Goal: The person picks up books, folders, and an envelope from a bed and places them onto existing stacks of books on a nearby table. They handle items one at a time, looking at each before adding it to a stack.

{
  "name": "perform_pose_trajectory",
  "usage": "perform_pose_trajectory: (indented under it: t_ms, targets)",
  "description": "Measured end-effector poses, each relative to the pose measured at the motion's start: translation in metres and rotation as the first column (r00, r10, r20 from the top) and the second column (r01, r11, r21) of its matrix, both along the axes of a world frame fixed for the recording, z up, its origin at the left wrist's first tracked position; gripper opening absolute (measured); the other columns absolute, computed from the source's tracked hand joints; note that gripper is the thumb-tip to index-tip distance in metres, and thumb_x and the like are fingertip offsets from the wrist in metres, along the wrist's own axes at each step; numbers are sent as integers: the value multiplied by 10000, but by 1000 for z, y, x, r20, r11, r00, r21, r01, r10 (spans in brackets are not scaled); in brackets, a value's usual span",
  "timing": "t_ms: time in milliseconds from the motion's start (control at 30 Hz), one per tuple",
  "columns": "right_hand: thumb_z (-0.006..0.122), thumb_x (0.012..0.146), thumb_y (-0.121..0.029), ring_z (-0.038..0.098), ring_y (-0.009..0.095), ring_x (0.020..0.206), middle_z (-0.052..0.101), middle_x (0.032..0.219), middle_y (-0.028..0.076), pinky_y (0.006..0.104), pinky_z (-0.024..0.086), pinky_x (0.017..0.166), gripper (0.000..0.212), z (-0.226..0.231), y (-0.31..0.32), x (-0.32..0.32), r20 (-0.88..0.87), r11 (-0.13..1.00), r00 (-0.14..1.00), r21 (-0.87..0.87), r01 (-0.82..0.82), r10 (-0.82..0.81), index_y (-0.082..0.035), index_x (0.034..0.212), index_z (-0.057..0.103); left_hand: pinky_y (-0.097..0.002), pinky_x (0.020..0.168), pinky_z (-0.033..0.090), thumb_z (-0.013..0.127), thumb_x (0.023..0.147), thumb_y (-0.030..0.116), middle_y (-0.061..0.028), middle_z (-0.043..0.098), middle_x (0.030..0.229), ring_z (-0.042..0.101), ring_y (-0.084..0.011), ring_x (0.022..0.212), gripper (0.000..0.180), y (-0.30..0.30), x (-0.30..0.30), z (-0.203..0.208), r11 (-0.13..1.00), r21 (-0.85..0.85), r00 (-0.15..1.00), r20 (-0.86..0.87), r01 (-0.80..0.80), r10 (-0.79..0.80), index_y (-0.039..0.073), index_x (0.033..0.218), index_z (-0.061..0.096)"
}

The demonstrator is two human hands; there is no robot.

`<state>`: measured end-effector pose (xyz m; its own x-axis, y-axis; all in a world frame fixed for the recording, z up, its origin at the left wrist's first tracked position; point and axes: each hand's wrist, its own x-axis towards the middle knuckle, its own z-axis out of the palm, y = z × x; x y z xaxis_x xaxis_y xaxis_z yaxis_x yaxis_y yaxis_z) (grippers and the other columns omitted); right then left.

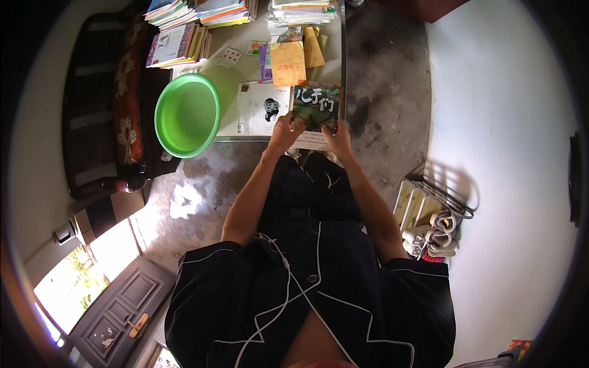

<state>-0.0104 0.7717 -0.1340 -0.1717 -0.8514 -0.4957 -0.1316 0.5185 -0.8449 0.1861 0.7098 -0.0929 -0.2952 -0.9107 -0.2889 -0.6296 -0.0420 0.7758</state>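
Both my hands hold a book [316, 105] with a dark green cover and large white lettering, over the table's near right corner. My left hand [283, 134] grips its lower left edge, fingers partly hidden. My right hand [337, 135] closes on its lower right edge. Below the book, a white printed sheet or cover [310, 141] shows between my hands; I cannot tell whether I hold it too. A white booklet [253, 109] with a black picture lies just left of my left hand. Beyond the held book is a tan-orange notebook [287, 64] on other papers.
A green plastic basin [161, 116] stands at the table's left edge. Book stacks [172, 46] [300, 13] line the far side, with a playing card [229, 57] nearby. A dark wooden bench [92, 104] is at left. Shoes [440, 233] sit by a rack at right.
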Motion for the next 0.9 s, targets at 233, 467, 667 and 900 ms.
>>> perform_pose_trajectory:
  t_ms: [233, 467, 667, 900]
  targets:
    - [719, 795, -309, 468, 417, 1139, 524, 1247, 220, 463, 353, 987, 613, -9, 22, 6, -540, 961, 834, -272, -50, -110, -1, 1274, 491, -429, 897, 451, 713, 809, 278, -273, 551, 1121, 544, -392, 1041, 582, -2, -11, -40, 1000, -22, 1000, -24, -19, 19, -47, 1248, 512]
    - [701, 829, -346, 489, 382, 1188, 508, 1304, 204, 476, 391, 968, 722, -23, 34, -4, -390, 995, 921, -87, -47, 9, -8, 1386, 390, -462, 917, 447, 661, 847, 344, -296, 541, 1216, 524, -445, 1121, 582, 12, -14, -42, 944, -326, 982, 155, -55, 111, -50, 1247, 506]
    - [652, 896, -317, 520, 353, 1201, 512, 1334, 212, 461, 446, 937, 776, -21, 29, -20, -112, 985, 982, -71, -159, 151, -15, 1480, 241, -470, 846, 482, 634, 852, 407, -307, 628, 1044, 597, -450, 1018, 549, 25, -16, -31, 989, 106, 995, 20, -100, 98, -53, 1139, 551]
    - [640, 903, -307, 390, 349, 1321, 345, 1474, 207, 457, 367, 1054, 797, 21, 26, -31, -138, 942, 936, 136, -306, 324, -27, 1498, 188, -477, 781, 496, 628, 855, 380, -299, 643, 901, 628, -447, 891, 505, 50, -18, -34, 962, 64, 963, 71, -265, 260, -49, 1115, 565]
